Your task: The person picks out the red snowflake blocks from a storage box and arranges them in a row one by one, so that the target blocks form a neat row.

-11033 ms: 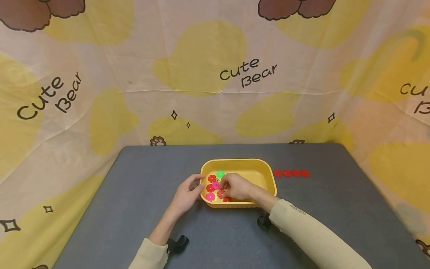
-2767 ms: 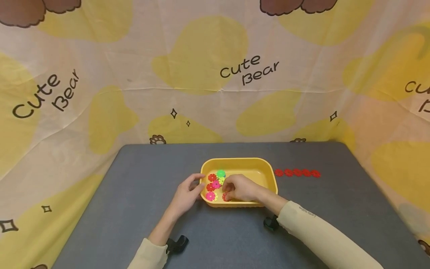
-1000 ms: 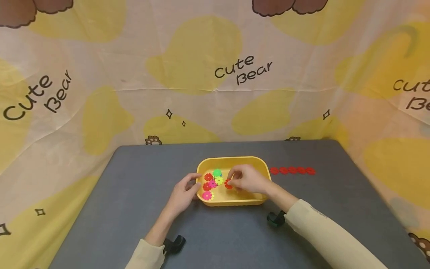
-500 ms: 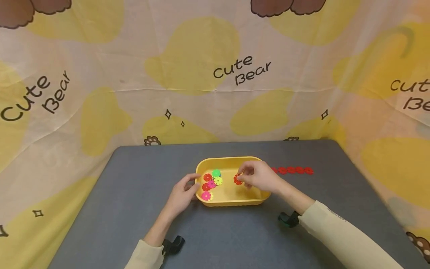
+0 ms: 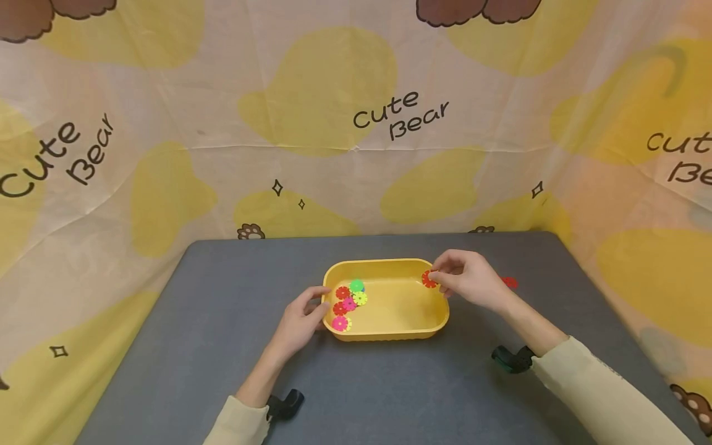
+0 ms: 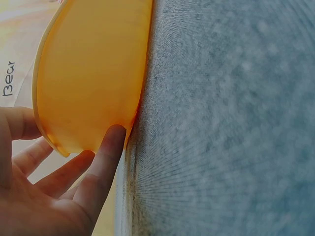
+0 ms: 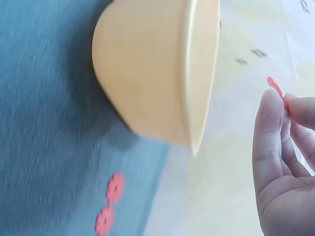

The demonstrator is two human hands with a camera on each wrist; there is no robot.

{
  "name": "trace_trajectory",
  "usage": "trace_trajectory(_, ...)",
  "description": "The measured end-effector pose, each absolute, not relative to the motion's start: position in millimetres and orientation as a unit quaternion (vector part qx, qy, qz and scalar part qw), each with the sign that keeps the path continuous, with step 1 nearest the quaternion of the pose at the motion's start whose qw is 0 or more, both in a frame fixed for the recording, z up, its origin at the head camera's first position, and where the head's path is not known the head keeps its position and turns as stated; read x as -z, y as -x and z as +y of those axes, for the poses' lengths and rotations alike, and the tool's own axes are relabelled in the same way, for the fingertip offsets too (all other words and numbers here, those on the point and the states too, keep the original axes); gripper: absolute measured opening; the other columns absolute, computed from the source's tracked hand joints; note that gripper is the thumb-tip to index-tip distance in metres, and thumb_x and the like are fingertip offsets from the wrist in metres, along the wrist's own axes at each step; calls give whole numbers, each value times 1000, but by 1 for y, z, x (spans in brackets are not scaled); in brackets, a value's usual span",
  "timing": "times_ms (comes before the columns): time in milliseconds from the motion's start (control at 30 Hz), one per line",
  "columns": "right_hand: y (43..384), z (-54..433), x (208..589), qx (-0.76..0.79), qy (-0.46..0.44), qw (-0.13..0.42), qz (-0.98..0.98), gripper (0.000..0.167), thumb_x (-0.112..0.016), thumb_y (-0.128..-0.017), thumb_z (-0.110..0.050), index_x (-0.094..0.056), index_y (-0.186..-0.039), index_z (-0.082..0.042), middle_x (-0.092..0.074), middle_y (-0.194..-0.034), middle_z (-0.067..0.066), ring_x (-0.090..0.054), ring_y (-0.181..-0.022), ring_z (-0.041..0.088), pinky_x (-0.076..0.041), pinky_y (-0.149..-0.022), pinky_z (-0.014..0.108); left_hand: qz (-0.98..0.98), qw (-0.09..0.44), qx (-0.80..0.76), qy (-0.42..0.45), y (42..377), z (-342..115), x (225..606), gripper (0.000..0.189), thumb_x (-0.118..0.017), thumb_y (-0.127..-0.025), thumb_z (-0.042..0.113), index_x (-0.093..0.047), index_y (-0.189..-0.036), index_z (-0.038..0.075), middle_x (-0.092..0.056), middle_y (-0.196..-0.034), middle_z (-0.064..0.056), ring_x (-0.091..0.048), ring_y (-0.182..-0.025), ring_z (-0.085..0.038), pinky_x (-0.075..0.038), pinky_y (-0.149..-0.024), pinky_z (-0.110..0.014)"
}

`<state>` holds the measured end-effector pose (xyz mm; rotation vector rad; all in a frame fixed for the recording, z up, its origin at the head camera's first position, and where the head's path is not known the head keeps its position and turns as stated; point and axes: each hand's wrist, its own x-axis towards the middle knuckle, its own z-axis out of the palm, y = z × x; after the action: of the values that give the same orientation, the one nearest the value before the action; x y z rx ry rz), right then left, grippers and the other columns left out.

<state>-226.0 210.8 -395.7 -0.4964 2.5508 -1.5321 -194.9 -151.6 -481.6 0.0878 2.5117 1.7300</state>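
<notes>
My right hand pinches a red snowflake disc between thumb and fingertips, above the right end of a yellow plastic basin. Edge-on, the same red disc shows at the fingertips in the right wrist view. At the basin's left end my left hand holds the wall, thumb at the rim and fingers against the outside. Inside, by the left wall, lie several discs: a green disc, a yellow disc, pink ones and red ones.
Right of the basin, a row of red discs lies on the grey table, mostly hidden behind my right hand. Two of these discs show in the right wrist view. A printed cloth hangs behind the table.
My right hand has lifted a red disc from the basin's left part and carried it up and right to the far right rim. Earlier, the row outside grew by one disc. My left hand stays.
</notes>
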Motion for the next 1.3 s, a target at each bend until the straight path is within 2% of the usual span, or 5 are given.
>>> trace_trajectory(167, 227, 233, 389, 511, 137, 42, 847, 22, -76, -93, -17, -68, -104, 0, -72, -92, 17, -70, -72, 27, -62, -66, 39, 823, 46, -565, -26, 195, -150, 482, 35, -63, -102, 21, -61, -136, 15, -59, -136, -11, -68, -106, -26, -61, -76, -36)
trace_trajectory(467, 233, 273, 388, 498, 99, -2, 861, 28, -75, -94, -22, -66, -108, 0, -74, -95, 17, -72, -74, 24, -61, -66, 36, 822, 45, -567, -29, 195, -150, 482, 35, -64, -102, 22, -61, -136, 15, -59, -137, -12, -68, -106, -26, -61, -76, -37)
trace_trajectory(767, 234, 311, 395, 530, 57, -50, 844, 35, -75, -94, -26, -66, -114, 3, -76, -92, 4, -73, -75, 23, -61, -68, 34, 821, 42, -568, -30, 193, -150, 481, 36, -64, -102, 21, -61, -136, 14, -59, -137, -13, -68, -107, -27, -61, -76, -38)
trace_trajectory(1100, 242, 353, 422, 562, 43, -70, 823, 29, -72, -96, -15, -62, -114, 6, -75, -91, -6, -73, -72, 17, -60, -66, 27, 822, 40, -567, -29, 193, -150, 480, 35, -64, -102, 21, -61, -136, 14, -59, -137, -13, -68, -107, -27, -61, -75, -38)
trace_trajectory(1300, 245, 374, 438, 615, 27, -66, 785, 21, -70, -96, -7, -62, -110, 5, -75, -89, -6, -71, -69, 13, -60, -63, 26, 822, 40, -567, -28, 192, -150, 479, 34, -64, -102, 20, -61, -135, 14, -60, -135, -12, -68, -107, -27, -61, -76, -38)
